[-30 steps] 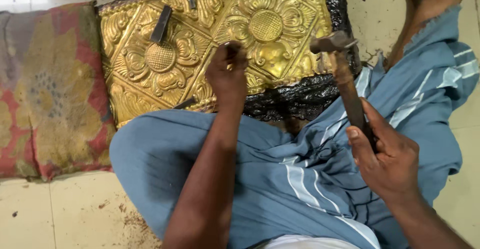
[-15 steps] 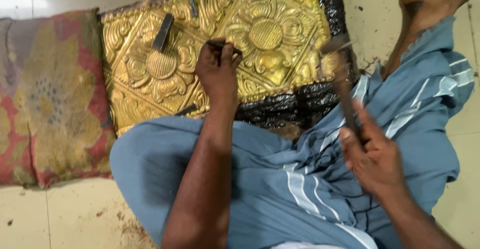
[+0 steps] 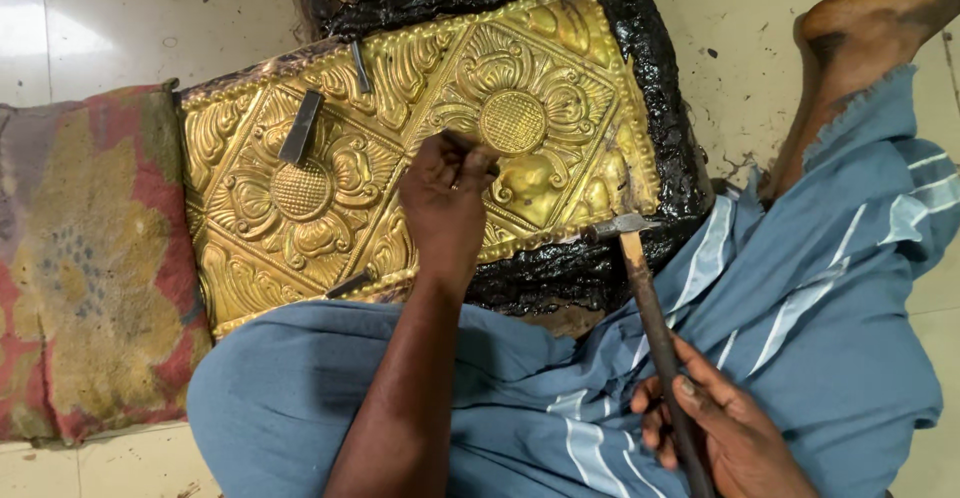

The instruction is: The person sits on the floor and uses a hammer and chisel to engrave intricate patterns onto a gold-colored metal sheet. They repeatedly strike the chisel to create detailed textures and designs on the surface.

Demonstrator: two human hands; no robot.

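Faded red-and-yellow cushion (image 3: 85, 268) at far left, cut off by the frame edge, butted against the panel.

Brass panel (image 3: 400, 148), embossed with two flower medallions, set in black pitch (image 3: 640, 108); our knee cloth (image 3: 300, 398) hides its lower edge. Since a second ago the view has swung so that more of the pitch and the floor (image 3: 100, 28) above it shows.

Flat steel punch (image 3: 301, 126) lying on the left medallion; a thinner one (image 3: 360, 66) above it; a third (image 3: 348, 285) half hidden at the lower border. More tools at the top edge, cut off and hard to make out.

Left hand (image 3: 445, 198), centre, closed in a pinch on a small punch (image 3: 462, 145) stood on the panel between the medallions; we see only its top, the tip being hidden by the fingers.

Hammer (image 3: 622, 226), right of centre: earlier its head was raised and blurred, now it rests low at the panel's lower right corner, over the pitch.

Right hand (image 3: 720, 428), lower right, wrapped shut round the hammer's wooden handle; the handle's end runs out of frame.

Bare foot (image 3: 850, 48), upper right, on the floor.
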